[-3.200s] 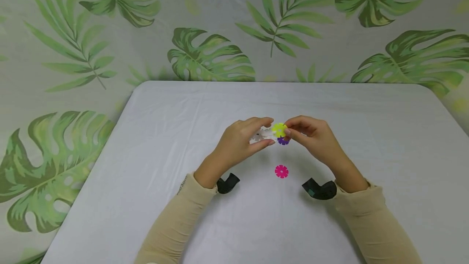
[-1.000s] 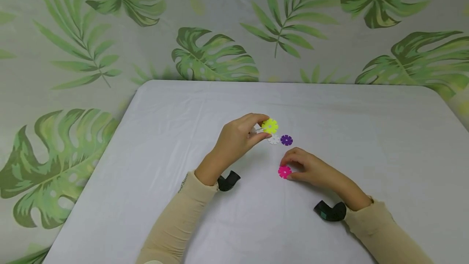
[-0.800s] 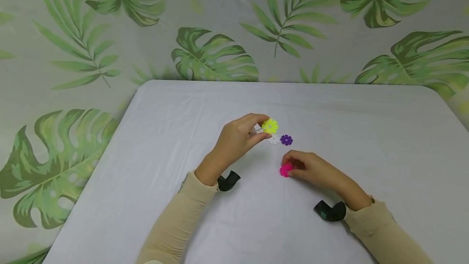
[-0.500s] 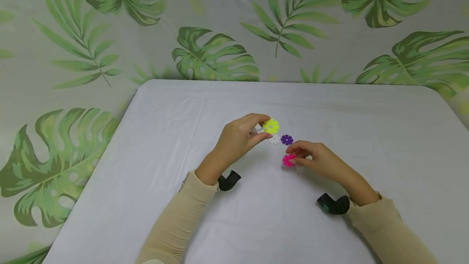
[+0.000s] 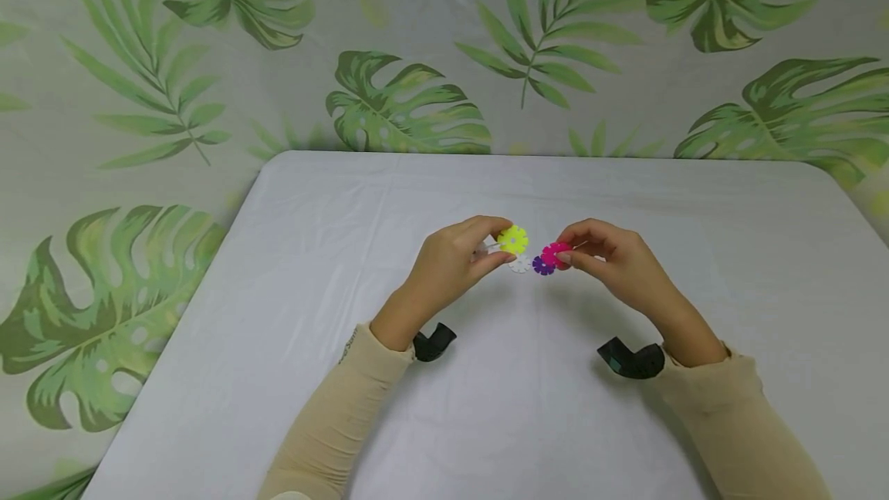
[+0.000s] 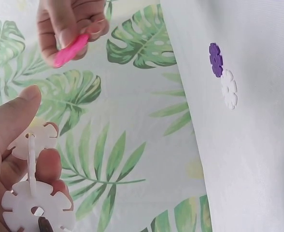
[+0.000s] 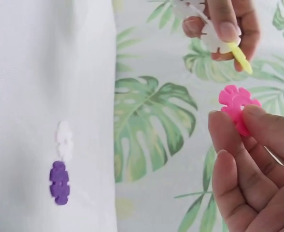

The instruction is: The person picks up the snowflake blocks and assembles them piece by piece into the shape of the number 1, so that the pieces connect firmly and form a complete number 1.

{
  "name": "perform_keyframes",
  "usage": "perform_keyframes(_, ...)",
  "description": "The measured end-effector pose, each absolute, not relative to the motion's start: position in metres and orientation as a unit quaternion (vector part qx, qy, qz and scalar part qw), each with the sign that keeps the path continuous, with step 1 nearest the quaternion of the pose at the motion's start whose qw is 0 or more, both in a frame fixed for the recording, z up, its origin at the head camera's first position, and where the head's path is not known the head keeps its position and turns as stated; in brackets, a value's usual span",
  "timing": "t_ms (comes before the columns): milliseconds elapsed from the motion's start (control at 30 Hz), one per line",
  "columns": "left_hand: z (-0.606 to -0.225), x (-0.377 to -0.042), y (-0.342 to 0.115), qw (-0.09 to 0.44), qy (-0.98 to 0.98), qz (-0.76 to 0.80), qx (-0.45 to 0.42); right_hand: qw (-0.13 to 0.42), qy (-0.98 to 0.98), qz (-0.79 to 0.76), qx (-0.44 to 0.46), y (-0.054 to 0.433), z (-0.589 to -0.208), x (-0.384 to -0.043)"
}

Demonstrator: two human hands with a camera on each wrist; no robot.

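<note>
My left hand (image 5: 451, 261) holds several joined snowflake discs, slotted like flowers. White discs (image 6: 38, 205) make up the near part, and a yellow disc (image 5: 514, 239) stands at the end facing my right hand. In the left wrist view a small dark piece (image 6: 45, 224) shows at the lowest white disc. Between thumb and fingers, my right hand (image 5: 618, 265) pinches a pink snowflake disc (image 7: 234, 99), raised above the table and apart from the yellow one. Below the hands, a purple disc (image 7: 60, 183) and a loose white disc (image 7: 64, 140) lie close together on the table.
A white cloth covers the table (image 5: 444, 423). Behind it hangs a leaf-patterned backdrop (image 5: 403, 14). Black devices sit at both wrists, a left one (image 5: 435, 342) and a right one (image 5: 630, 359).
My right hand let go of the yellow disc, took the pink disc from the table and lifted it up and away toward my left hand. The left hand has barely moved.
</note>
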State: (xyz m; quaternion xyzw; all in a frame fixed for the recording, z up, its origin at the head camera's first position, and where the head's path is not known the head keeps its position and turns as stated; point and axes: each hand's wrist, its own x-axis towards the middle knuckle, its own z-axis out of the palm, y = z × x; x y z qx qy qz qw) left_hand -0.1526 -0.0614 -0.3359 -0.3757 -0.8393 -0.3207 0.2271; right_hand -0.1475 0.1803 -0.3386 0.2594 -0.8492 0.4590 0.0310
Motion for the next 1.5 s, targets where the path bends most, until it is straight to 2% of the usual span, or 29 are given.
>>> perform_keyframes(267,-0.337,-0.153,-0.061,0.226,-0.84,-0.314,-0.38,0.092,-0.831,0.467,0.287,0.173,-0.334,-0.152)
perform_keyframes(667,-0.338,-0.152,-0.06,0.216,-0.842,-0.31,-0.384,0.119,-0.816,0.471,0.313,0.165,-0.332,-0.154)
perform_keyframes(933,-0.338,-0.152,-0.059,0.216,-0.841,-0.31,-0.387,0.156,-0.803,0.463,0.34,0.152,-0.307,-0.138)
perform_keyframes(1233,-0.339,-0.152,-0.056,0.219,-0.835,-0.312,-0.397,0.209,-0.792,0.446,0.362,0.159,-0.328,-0.153)
perform_keyframes(1500,-0.34,-0.151,-0.053,0.227,-0.831,-0.309,-0.404,0.209,-0.781,0.449,0.38,0.16,-0.333,-0.157)
